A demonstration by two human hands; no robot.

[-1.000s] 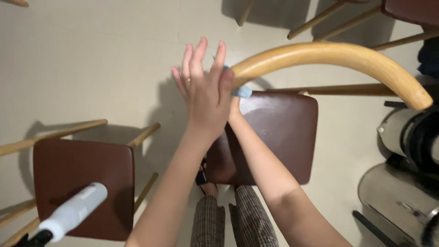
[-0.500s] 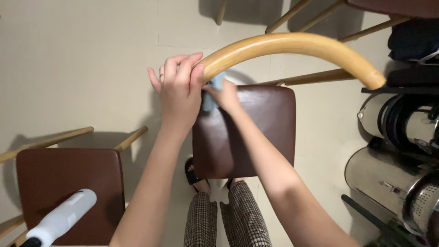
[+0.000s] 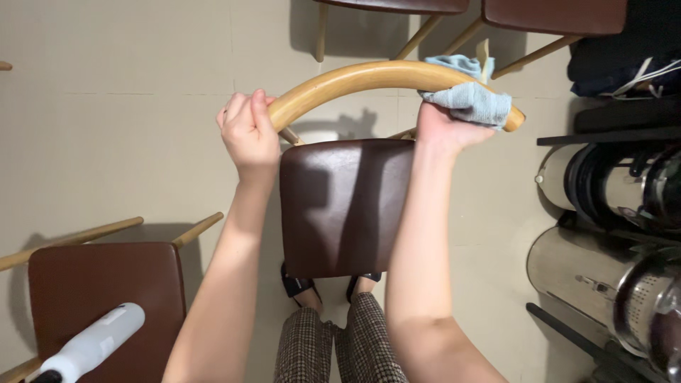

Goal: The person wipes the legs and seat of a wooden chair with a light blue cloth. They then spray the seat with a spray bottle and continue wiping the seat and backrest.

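Hands gripped the curved wooden backrest [image 3: 369,78] of the chair: the left hand [image 3: 248,131] closed round its near-left end, the right hand [image 3: 443,128] pressing a light blue cloth [image 3: 468,99] against its far-right end. Below the backrest sat the brown seat [image 3: 344,206] — and left of that, a white spray bottle [image 3: 92,344] lay on another chair [image 3: 92,291].

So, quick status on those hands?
Left hand grips curved wooden chair back. Right hand presses blue cloth on its far end. Nothing blocking.
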